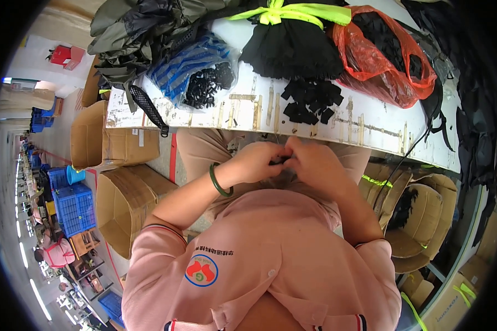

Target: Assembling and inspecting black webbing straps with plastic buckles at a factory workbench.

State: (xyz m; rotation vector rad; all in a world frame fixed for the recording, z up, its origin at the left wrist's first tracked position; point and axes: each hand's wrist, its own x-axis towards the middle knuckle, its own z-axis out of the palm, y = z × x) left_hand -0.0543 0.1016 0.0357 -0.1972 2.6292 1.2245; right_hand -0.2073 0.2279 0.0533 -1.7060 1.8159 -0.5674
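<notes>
My left hand (258,162) and my right hand (313,161) meet over my lap, just below the near edge of the white table (204,119). Both have their fingers curled in and their tips pressed together. A small dark thing shows between them, mostly hidden by the fingers, so its kind cannot be made out. A green bangle (221,180) circles my left wrist. Closest on the tabletop lies a loose pile of small black fabric pieces (312,102). To its left, a blue-striped plastic bag (188,60) spills small black plastic parts (207,85).
Behind the pile stands a black bundle (290,49) tied with a neon yellow ribbon (276,14). A red plastic bag (381,69) holds black pieces. Dark fabric (132,44) and a mesh strap (146,113) are at left. Cardboard boxes (124,204) flank my legs.
</notes>
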